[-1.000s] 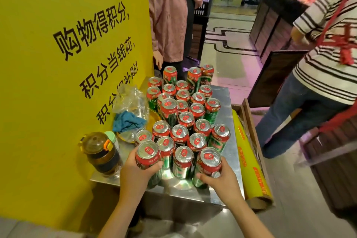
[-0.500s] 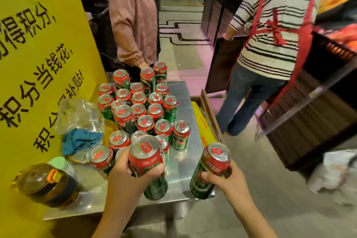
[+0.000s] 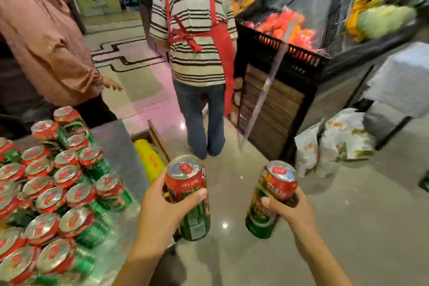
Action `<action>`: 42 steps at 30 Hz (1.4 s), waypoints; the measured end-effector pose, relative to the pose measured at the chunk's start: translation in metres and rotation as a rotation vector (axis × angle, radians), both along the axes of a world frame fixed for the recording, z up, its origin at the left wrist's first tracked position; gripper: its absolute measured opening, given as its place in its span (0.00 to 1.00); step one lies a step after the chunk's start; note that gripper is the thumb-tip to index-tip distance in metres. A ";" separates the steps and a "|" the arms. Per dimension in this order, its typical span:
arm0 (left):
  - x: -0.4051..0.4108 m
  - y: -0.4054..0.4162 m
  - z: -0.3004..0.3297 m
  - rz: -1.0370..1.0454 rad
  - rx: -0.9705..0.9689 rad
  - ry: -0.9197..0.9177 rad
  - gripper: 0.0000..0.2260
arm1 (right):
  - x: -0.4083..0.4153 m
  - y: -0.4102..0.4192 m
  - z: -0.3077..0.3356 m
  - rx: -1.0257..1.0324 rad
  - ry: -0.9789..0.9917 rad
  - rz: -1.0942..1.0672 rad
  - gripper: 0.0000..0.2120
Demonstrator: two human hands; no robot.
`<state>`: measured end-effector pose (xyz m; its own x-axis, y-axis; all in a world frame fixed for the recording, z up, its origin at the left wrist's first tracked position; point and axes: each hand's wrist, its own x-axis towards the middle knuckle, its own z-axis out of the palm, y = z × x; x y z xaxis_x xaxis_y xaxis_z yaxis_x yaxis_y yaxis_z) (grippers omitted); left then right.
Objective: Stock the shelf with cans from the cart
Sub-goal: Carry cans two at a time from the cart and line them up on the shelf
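Left hand: left hand wraps one can, the left can, thumb across the front, fingers curled round the back; can upright, held clear of the cart and over the floor.
Right hand: right hand grips a second can, the right can, thumb on the near side, fingers round the far side; can leans slightly, top tipped to the right.
Cans apart: the two held cans do not touch; open floor shows between them.
Cart: metal cart top at lower left, carrying the remaining cans, packed upright in rows, red lids up. Many remain; exact count not readable through blur.
Beside cart: yellow roll lies in a wooden tray just beside the cart's edge.
Shelf: no can shelf visible in this view. Cannot tell where it stands.
Ahead: a person in a striped shirt with a red apron stands in the aisle, back turned; produce crate to the right; a second person in a pink sleeve at left.
Progress: judged early to middle. Two cans in transit, none seen placed, most of the load on the cart.
Left to do: carry this pair to the shelf, set them down, return for more; many trips likely.
Risk: the person ahead stands close to the carrying path; blur suggests a quick turn.
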<state>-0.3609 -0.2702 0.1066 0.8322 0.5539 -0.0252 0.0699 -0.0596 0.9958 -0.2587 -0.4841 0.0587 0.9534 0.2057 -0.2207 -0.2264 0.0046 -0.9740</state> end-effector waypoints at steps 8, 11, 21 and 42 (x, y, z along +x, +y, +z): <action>0.090 -0.139 -0.003 -0.327 0.028 0.031 0.21 | 0.011 -0.162 0.003 -0.038 -0.022 -0.307 0.36; 0.114 -0.198 -0.007 -0.474 0.023 0.037 0.19 | 0.001 -0.221 0.002 -0.066 -0.050 -0.429 0.40; 0.174 -0.370 -0.007 -1.009 0.030 0.065 0.19 | -0.057 -0.361 0.001 -0.041 -0.040 -0.959 0.36; 0.184 -0.732 0.016 -2.140 0.066 -0.077 0.22 | -0.181 -0.473 0.025 -0.126 -0.032 -2.167 0.31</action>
<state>-0.1772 -1.0027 0.1228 0.0176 -0.9998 0.0053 -0.1653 0.0023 0.9862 -0.4395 -0.9571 0.0837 -0.3806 -0.9161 -0.1265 0.0538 0.1146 -0.9920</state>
